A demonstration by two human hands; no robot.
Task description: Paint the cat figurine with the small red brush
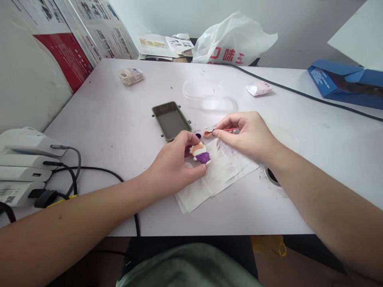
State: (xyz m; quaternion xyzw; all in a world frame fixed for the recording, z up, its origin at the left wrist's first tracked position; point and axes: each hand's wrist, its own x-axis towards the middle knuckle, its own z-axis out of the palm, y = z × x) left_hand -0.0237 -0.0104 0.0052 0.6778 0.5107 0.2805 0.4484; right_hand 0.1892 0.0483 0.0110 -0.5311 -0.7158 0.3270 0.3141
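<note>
Pinching: left hand (pixel 177 161), one figurine (pixel 201 154); right hand (pixel 250 133), one brush (pixel 229 129); two paint pots (pixel 207 134) visible.

The figurine (pixel 201 153) is orange, white and purple.

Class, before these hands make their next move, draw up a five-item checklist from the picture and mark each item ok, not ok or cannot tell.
1. Figurine secure in the left hand: ok, held between thumb and fingers.
2. Red paintbrush controlled by the right hand: ok, pinched with its tip at the orange paint pot.
3. Paper tissues under the work: ok, spread below the hands, with purplish stains.
4. Figurine's visible side fully coloured: not ok, white patches show beside the orange and purple.
5. Water in the olive-green box: cannot tell, its inside looks uniformly dark.
</note>
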